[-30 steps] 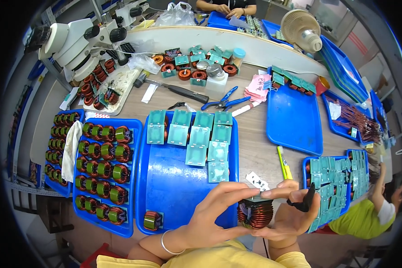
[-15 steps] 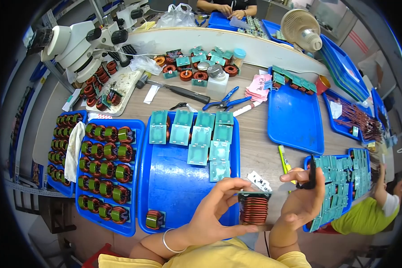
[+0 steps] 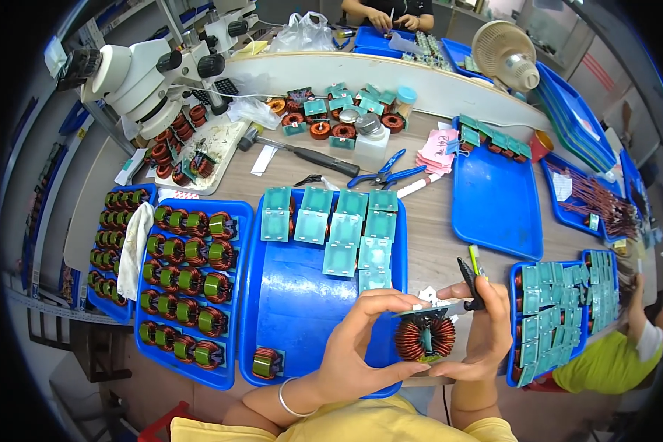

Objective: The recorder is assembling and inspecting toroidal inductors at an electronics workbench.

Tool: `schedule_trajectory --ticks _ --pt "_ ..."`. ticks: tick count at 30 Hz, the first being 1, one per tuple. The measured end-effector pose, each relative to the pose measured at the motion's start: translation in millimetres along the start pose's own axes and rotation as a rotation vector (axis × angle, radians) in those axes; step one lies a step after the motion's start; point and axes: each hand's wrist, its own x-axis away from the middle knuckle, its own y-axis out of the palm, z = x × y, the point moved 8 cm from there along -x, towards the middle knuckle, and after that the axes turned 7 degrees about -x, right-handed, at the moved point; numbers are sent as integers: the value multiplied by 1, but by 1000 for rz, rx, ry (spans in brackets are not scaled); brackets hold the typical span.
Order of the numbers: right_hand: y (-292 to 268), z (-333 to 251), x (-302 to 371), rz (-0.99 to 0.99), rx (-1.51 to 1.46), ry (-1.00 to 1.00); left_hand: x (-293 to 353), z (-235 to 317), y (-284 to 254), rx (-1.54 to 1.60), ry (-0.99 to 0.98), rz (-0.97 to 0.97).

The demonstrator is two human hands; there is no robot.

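Note:
My left hand [image 3: 351, 352] grips a copper-wound toroidal coil [image 3: 411, 339] by its edge, thumb below and fingers at the top. The coil is fixed to a small circuit board [image 3: 421, 312] on its upper side, and its open ring faces me. In my right hand [image 3: 493, 330] a slim black tool [image 3: 470, 283], whose kind I cannot make out, is held between the fingers, pointing up. The right thumb reaches under the coil, at or near its lower edge. Behind the left hand lies a blue tray [image 3: 295, 309] with rows of teal boards [image 3: 341, 258] and one green-wrapped coil [image 3: 267, 363].
Trays of green-wrapped coils [image 3: 187, 311] stand at left, trays of boards [image 3: 551, 309] at right. Farther back are a blue tray [image 3: 493, 206], pliers [image 3: 383, 177], a hammer [image 3: 309, 157], pink paper [image 3: 438, 151] and a microscope [image 3: 136, 77]. A co-worker sits across, another person at right.
The coil has turned so that its ring faces me. My right hand has come in from the right to the coil, bringing the black tool beside the board.

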Motion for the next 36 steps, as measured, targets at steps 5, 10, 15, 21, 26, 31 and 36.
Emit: schedule_trajectory --ticks 5,10,15,21,26,31,36 --pt "3 1 1 -25 -55 1 1 1 0 34 -21 -8" --pt "0 1 2 11 -81 40 1 0 0 73 -29 -11" --pt "-3 -1 3 67 -75 72 3 -2 0 125 -51 -11" --pt "-20 -4 10 274 -101 102 8 -15 1 272 -225 15" --pt "-29 -26 -2 253 111 -49 -1 -4 5 137 -60 -42" --pt "-21 -31 -4 123 251 -2 -1 -1 7 76 -2 -48" --pt "-17 -35 -6 101 352 4 -2 3 4 -92 39 -7"
